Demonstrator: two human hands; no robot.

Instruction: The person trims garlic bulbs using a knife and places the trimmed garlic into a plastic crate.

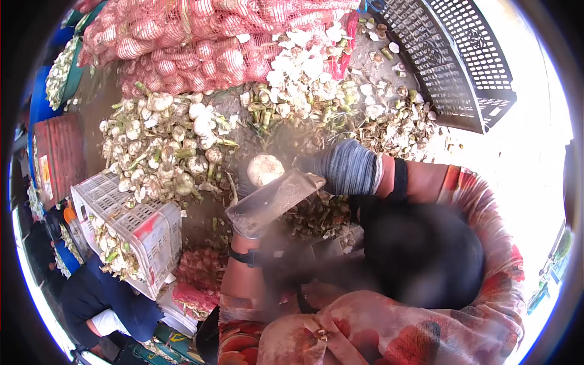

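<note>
My right hand [347, 167], in a grey-blue knitted glove, is closed round the handle of a broad-bladed knife [274, 199]. The blade reaches left across the front of my left hand [243, 181], which also wears a glove. Just beyond the blade, a pale garlic bulb [265, 170] sits in my left hand; its fingers are largely hidden by the blade and blurred. Left of it lies a heap of garlic bulbs [161, 143] with stem stubs. Cut stems and peelings [310, 100] are strewn ahead of both hands.
Red mesh sacks of garlic [182, 42] lie at the back. A black plastic crate [450, 61] stands at the back right. On the left, a tilted white crate [146, 237] has garlic scraps beside it. A person in dark clothing [106, 301] bends at the lower left.
</note>
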